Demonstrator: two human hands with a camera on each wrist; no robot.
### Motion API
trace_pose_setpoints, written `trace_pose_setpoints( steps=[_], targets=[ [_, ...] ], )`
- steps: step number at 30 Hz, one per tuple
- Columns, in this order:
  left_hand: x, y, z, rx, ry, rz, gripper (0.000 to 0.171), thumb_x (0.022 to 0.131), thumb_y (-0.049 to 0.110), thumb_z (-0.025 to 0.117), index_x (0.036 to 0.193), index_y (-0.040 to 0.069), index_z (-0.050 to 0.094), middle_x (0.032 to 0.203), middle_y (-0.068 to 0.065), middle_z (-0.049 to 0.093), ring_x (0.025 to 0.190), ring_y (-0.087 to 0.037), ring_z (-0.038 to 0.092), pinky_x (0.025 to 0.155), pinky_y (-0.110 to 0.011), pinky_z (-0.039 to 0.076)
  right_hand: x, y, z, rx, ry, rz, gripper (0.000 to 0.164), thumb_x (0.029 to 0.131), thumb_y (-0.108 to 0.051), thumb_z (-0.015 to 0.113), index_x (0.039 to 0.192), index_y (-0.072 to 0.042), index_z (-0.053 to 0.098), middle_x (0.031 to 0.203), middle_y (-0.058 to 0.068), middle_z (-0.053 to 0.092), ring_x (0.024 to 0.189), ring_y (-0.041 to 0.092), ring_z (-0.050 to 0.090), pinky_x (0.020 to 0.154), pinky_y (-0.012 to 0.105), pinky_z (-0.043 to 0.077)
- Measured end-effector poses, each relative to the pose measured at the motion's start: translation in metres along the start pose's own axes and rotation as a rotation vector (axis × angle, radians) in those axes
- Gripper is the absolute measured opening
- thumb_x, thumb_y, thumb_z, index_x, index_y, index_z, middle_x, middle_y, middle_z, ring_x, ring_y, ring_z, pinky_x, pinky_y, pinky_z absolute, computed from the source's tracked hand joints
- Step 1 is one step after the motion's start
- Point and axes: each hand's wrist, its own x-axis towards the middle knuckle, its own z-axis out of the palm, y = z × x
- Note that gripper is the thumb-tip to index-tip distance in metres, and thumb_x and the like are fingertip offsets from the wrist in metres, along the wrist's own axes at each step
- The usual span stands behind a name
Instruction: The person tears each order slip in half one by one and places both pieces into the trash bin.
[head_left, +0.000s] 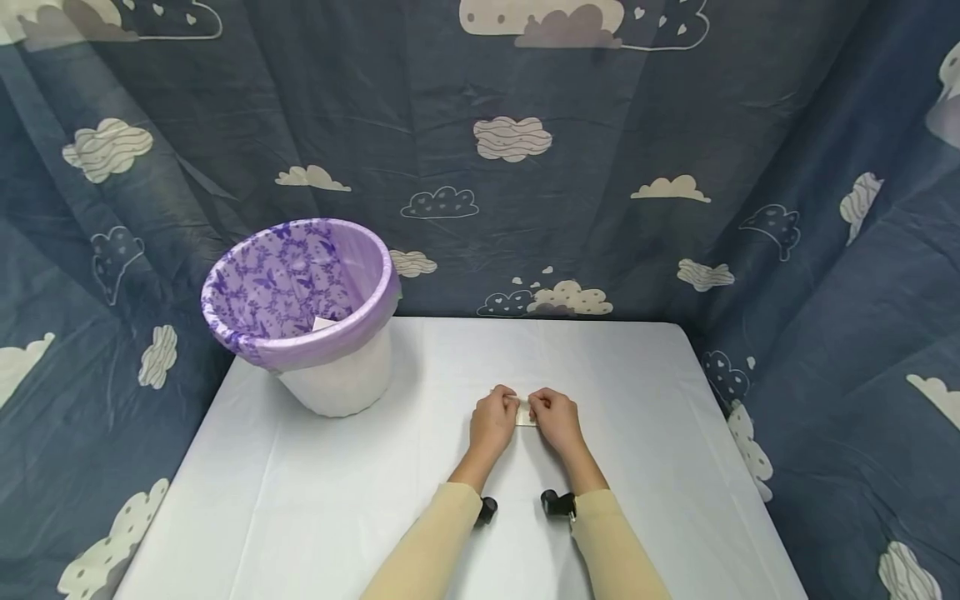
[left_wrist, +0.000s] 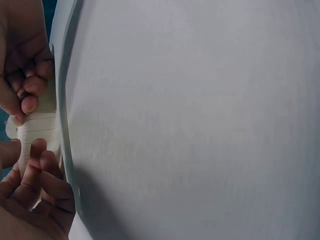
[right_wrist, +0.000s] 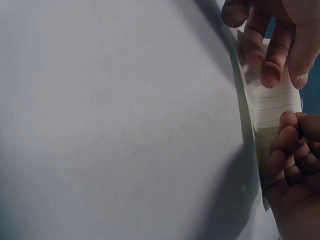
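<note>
A small cream sheet of lined paper (head_left: pixel 527 415) is between my two hands over the middle of the white table. My left hand (head_left: pixel 492 425) pinches its left part, thumb on one side and fingertips on the other. On the right part, my right hand (head_left: pixel 557 422) pinches it between thumb and forefinger, the other fingers curled in. Printed lines cross the lined paper (left_wrist: pixel 41 126) in the left wrist view. Small boxes run along one edge of the lined paper (right_wrist: pixel 270 104) in the right wrist view. My fingers hide both ends of it.
A white bin (head_left: pixel 341 375) with a purple patterned liner (head_left: pixel 288 279) stands at the table's back left. A white piece (head_left: pixel 323 323) shows inside it. The white table (head_left: pixel 645 392) ends at a dark blue cloud-print curtain (head_left: pixel 570 225) behind and at the sides.
</note>
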Motion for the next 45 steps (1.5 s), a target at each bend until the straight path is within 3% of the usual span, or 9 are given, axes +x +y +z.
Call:
trace_pose_setpoints(
  steps=[6, 14, 30, 45],
  targets=[
    [0.0, -0.005, -0.011, -0.053, 0.055, 0.009, 0.008, 0.101, 0.016, 0.071, 0.102, 0.01, 0.076, 0.09, -0.002, 0.078, 0.076, -0.012, 0.067, 0.067, -0.025, 0.053, -0.003, -0.012, 0.005, 0.01, -0.009, -0.033, 0.017, 0.104, -0.014, 0.065, 0.098, -0.002, 0.076, 0.074, 0.005, 0.071, 0.064, 0.01, 0.055, 0.06, 0.021, 0.043],
    [-0.002, -0.004, -0.037, -0.121, 0.121, 0.056, 0.008, 0.099, 0.013, 0.074, 0.093, 0.009, 0.077, 0.082, -0.003, 0.078, 0.072, -0.008, 0.066, 0.066, -0.021, 0.053, -0.011, -0.035, 0.007, 0.014, -0.009, -0.096, 0.018, 0.106, -0.016, 0.065, 0.098, -0.004, 0.076, 0.076, 0.005, 0.071, 0.065, 0.012, 0.056, 0.059, 0.021, 0.044],
    [-0.012, -0.003, -0.085, -0.111, 0.169, 0.13, 0.007, 0.098, 0.015, 0.076, 0.093, 0.01, 0.077, 0.08, -0.003, 0.077, 0.072, -0.013, 0.067, 0.068, -0.025, 0.053, -0.027, -0.074, 0.013, 0.09, -0.033, -0.152, 0.016, 0.105, -0.014, 0.065, 0.099, -0.003, 0.075, 0.078, 0.007, 0.073, 0.068, 0.01, 0.06, 0.061, 0.021, 0.048],
    [-0.023, -0.001, -0.099, -0.188, 0.212, 0.184, 0.004, 0.095, 0.013, 0.078, 0.091, 0.011, 0.077, 0.079, -0.002, 0.076, 0.076, -0.017, 0.069, 0.074, -0.029, 0.052, -0.039, -0.086, 0.013, 0.178, -0.021, -0.142, 0.016, 0.104, -0.015, 0.067, 0.099, -0.003, 0.076, 0.077, 0.006, 0.073, 0.068, 0.011, 0.062, 0.061, 0.02, 0.05]
  ],
)
